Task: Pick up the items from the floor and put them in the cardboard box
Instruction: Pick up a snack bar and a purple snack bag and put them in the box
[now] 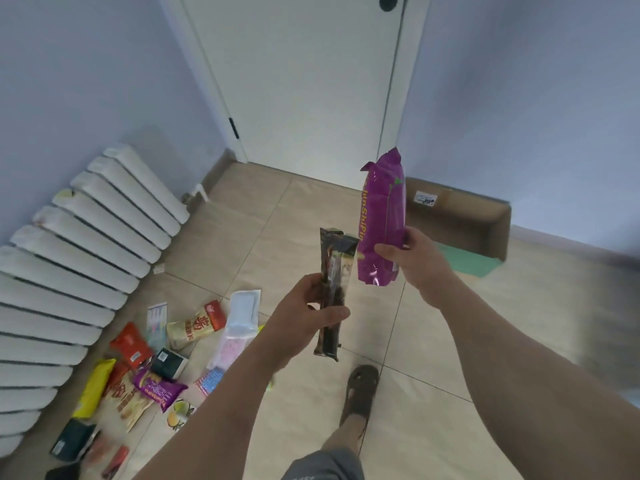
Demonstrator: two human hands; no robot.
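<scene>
View: a person looks down at their own two bare arms, stretched forward over a tiled floor (311, 216).

Landmark: an open cardboard box (485, 216) sits on the floor against the far wall, just right of a white door (304, 81). Something flat and green (467, 259) lies at the box's near side; whether it is inside the box cannot be told.

Right hand (412, 258): raised in the air in front of the box, fingers and thumb curled round the lower part of a purple snack packet (382, 216). The packet stands nearly upright, its top overlapping the box's left edge in the view.

Left hand (311, 306): held lower and well to the left of the box, fingers wrapped round two long dark stick packets (334, 289) that stand upright, side by side and touching.

Items still on the floor: a loose pile of packets (149, 368) lies far left of the box, beside a white radiator (86, 258). It includes an orange packet (131, 344), a yellow one (93, 388), a smaller purple one (159, 389) and a clear white pouch (242, 313).

Foot: one sandalled foot (360, 386) stands on the tiles, nearer the viewer than the box.
</scene>
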